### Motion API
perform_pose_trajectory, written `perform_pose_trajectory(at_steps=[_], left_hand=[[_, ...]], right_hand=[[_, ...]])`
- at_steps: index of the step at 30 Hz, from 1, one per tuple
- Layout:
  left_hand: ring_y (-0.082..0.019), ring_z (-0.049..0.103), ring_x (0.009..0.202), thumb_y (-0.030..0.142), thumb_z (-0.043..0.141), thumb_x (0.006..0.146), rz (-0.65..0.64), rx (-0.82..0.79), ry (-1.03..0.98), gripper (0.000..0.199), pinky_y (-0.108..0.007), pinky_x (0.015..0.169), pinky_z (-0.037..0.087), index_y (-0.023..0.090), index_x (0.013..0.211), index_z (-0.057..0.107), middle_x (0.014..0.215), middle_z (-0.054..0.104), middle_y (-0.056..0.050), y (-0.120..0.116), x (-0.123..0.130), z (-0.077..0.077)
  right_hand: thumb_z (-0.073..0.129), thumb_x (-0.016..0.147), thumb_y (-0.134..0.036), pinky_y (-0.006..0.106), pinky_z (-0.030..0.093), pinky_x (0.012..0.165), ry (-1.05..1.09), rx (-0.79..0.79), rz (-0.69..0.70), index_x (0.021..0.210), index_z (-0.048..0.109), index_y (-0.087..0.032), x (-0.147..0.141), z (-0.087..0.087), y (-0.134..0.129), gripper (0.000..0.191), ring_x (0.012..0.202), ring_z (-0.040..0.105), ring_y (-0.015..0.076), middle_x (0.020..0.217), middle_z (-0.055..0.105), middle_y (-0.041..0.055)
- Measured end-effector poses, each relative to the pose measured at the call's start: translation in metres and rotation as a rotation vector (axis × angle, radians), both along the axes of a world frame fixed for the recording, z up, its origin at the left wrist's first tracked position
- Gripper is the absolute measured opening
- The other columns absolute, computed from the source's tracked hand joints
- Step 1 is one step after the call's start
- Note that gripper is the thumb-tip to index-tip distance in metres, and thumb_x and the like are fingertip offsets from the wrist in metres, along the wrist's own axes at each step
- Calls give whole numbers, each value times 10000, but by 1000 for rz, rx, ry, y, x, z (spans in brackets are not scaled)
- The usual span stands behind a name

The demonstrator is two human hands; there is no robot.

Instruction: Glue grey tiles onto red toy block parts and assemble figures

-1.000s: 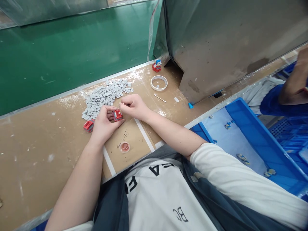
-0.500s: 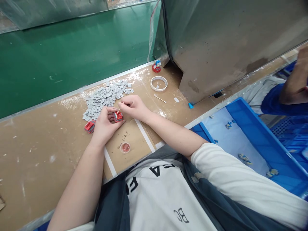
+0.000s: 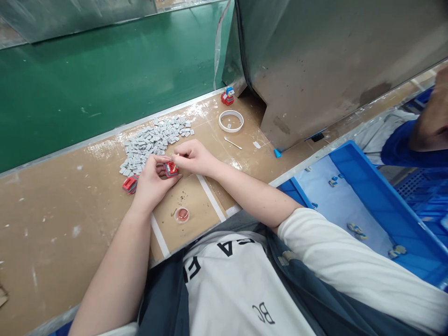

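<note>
1. Head view, the hands: the left hand (image 3: pixel 151 179) is clenched around a small red part (image 3: pixel 171 168), pinching it between thumb and fingertips just above the brown work surface (image 3: pixel 52 205). The right hand (image 3: pixel 194 156) is closed in a pinch on a thin pale stick (image 3: pixel 175 157), whose tip meets the top of the red part. The two hands touch over that part.

2. Head view, around the hands: a second red part (image 3: pixel 130 184) lies on the surface just left of the left hand. Beyond the hands a pile of small grey pieces (image 3: pixel 152 142) is spread out, its near edge close to the fingers. Nearer the body, a small round dish with reddish contents (image 3: pixel 182 214) sits on a cardboard sheet edged with white tape (image 3: pixel 210 196), with a few tiny specks beside it.

3. Head view, further off: a white tape ring (image 3: pixel 231 121) lies flat to the right of the grey pile, with a thin white stick (image 3: pixel 233 143) just in front of it. A red and blue piece (image 3: pixel 228 95) stands at the foot of the grey metal housing (image 3: pixel 332 60). A green belt (image 3: pixel 105 70) runs behind the surface.

4. Head view, right side: a blue tray (image 3: pixel 385 205) holds a few scattered small pieces. Another person's arm in a blue sleeve (image 3: pixel 406 149) shows at the right edge, well apart from the hands at work.
</note>
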State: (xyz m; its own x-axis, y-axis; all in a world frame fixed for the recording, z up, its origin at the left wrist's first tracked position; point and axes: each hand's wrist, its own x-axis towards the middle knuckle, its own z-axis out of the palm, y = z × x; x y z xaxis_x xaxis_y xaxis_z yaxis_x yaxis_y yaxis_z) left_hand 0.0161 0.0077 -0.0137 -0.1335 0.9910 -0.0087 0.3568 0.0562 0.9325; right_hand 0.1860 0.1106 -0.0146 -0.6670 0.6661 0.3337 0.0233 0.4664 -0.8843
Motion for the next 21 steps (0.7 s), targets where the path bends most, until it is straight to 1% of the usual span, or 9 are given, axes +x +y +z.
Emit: perform_pose_trajectory(at_steps=[6,14,21], left_hand=[[-268,795,1094,407,955,720,3,13,6,572,-429,981,663,246,1125,586,1293,752,-78,-1,1,0],[-269,786,1078,448,958,722,-2,7,13,594,-450,993,658,252,1136,580,1261,749,-72,0,0,0],[-261,783,1062,420,946,720,-2,7,23,573,-447,995,659,254,1126,576,1225,747,-58,0,0,0]], right_hand=[[514,898,-252,283,206,622,-53,35,-28,630,274,-248,2,6,-1,360,633,251,87,636,259,-61],[536,880,-231,288,227,646,-62,101,-134,630,244,-249,2,8,-2,385,654,281,100,627,254,-56],[524,929,-257,285,256,665,-22,145,-205,655,212,-251,1,6,-2,415,658,303,112,632,284,-50]])
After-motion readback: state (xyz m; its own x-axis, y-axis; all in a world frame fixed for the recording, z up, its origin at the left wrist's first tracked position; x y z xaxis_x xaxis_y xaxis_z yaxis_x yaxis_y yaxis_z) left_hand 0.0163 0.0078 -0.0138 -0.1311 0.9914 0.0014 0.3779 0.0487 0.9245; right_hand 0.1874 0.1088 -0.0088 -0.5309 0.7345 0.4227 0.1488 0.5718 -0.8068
